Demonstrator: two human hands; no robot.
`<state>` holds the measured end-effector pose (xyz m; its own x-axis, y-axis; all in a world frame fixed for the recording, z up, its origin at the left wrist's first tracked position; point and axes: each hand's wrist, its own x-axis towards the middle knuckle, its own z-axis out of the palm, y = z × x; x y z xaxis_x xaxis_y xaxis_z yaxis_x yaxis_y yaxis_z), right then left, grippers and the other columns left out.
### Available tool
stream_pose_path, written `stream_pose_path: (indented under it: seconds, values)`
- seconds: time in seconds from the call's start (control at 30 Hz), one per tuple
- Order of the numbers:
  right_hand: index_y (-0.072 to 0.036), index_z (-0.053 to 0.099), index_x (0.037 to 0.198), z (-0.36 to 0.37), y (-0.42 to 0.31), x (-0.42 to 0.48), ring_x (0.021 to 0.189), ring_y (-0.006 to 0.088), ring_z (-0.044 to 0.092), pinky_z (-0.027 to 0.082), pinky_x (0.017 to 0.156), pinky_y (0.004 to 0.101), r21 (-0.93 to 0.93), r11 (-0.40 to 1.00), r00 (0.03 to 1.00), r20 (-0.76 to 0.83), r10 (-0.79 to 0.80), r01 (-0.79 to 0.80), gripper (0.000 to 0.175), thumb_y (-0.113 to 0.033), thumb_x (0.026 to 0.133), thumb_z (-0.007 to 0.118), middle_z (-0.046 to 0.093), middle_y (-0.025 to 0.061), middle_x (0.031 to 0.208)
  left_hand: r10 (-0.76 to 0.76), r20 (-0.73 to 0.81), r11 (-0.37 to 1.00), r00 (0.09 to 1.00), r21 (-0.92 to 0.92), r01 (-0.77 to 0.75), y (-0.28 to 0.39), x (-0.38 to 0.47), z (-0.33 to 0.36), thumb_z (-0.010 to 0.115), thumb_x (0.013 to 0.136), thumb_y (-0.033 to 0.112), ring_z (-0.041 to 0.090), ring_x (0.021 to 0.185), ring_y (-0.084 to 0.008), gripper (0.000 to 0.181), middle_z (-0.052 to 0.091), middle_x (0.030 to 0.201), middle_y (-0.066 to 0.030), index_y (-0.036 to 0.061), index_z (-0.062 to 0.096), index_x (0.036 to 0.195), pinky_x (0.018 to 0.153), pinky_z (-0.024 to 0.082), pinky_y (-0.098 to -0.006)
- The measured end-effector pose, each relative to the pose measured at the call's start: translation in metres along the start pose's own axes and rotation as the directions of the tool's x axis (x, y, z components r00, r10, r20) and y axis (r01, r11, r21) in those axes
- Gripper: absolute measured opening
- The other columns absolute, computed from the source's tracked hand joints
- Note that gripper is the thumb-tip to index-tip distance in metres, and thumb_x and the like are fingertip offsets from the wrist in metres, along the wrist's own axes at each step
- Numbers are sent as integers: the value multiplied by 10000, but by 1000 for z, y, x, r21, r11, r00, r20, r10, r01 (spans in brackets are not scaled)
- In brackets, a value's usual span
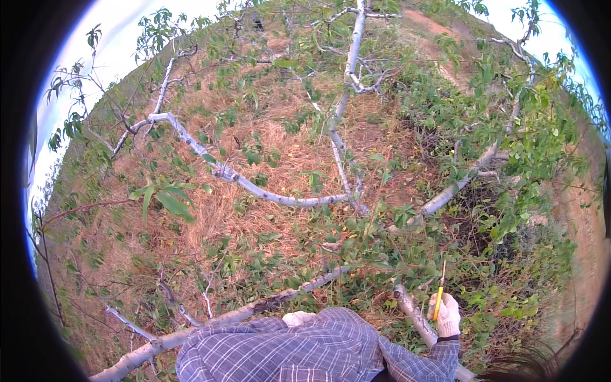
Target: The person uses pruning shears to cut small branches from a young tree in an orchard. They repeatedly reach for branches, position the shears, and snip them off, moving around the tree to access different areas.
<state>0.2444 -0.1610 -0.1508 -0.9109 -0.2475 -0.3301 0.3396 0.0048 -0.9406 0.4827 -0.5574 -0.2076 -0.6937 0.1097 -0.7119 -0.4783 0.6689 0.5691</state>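
In a whitish work glove, my right hand (447, 315) grips the yellow handle of a hand tool (438, 302). Its narrow blade points up and away from me; whether it is a pruning saw or a knife I cannot tell. Just left of this hand rises a thick pale limb (414, 313) with a blunt end. My left hand (298, 318), gloved too, shows only as a small patch above the plaid shirt (286, 351); its fingers are hidden. A long grey branch (248, 310) slants past it, close to the shirt's left side.
Pale limbs of a peach-like tree spread ahead: a curved one (267, 195) to the left, an upright one (353, 47), and a leaning one (444, 196) to the right. Dry grass (281, 143) covers the ground. Leafy vines (515, 210) crowd the right, beside a dirt track (583, 229).
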Motion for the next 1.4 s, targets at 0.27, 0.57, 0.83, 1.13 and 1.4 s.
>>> stream_pose_path:
  seconds: [0.27, 0.57, 0.83, 1.13, 1.4]
  values:
    - [-19, 602, 1033, 44, 2, 4, 542, 117, 573, 479, 473, 265, 86, 994, 997, 51, 60, -64, 149, -161, 1002, 570, 622, 22, 774, 9, 8, 1000, 1000, 7, -9, -9, 3, -17, 535, 962, 398, 645, 1171, -308, 480, 677, 1293, -135, 129, 628, 1349, 1004, 488, -409]
    - [-3, 584, 1083, 90, -19, 11, 573, 95, 580, 471, 480, 243, 108, 988, 987, 127, 97, -111, 177, -163, 1011, 555, 621, 17, 793, 38, 12, 999, 999, 13, -38, -17, 8, -27, 533, 964, 393, 643, 1174, -307, 476, 676, 1295, -134, 131, 627, 1350, 1007, 487, -408]
    - [-28, 608, 1124, 142, -67, 77, 591, 118, 580, 483, 516, 268, 21, 1000, 963, 271, -7, 2, 268, -274, 1025, 568, 650, 4, 846, 42, 34, 999, 999, 33, -43, -21, 11, -34, 531, 965, 389, 642, 1177, -307, 473, 675, 1298, -133, 132, 626, 1351, 1009, 487, -407]
    - [-42, 585, 1160, 214, -132, 108, 610, 98, 575, 495, 522, 280, 267, 954, 936, 281, -213, 137, 250, -263, 1042, 581, 632, -28, 859, 53, 57, 997, 997, 45, -55, -24, 15, -41, 529, 967, 384, 641, 1179, -306, 470, 673, 1300, -132, 134, 625, 1353, 1012, 486, -406]
    - [-19, 581, 1161, 227, -125, 99, 581, 105, 556, 504, 511, 296, 162, 987, 935, 352, -52, -6, 264, -180, 971, 667, 616, -8, 840, 78, 58, 995, 995, 56, -82, -23, 18, -41, 527, 968, 380, 640, 1182, -306, 467, 672, 1302, -131, 135, 624, 1354, 1014, 486, -405]
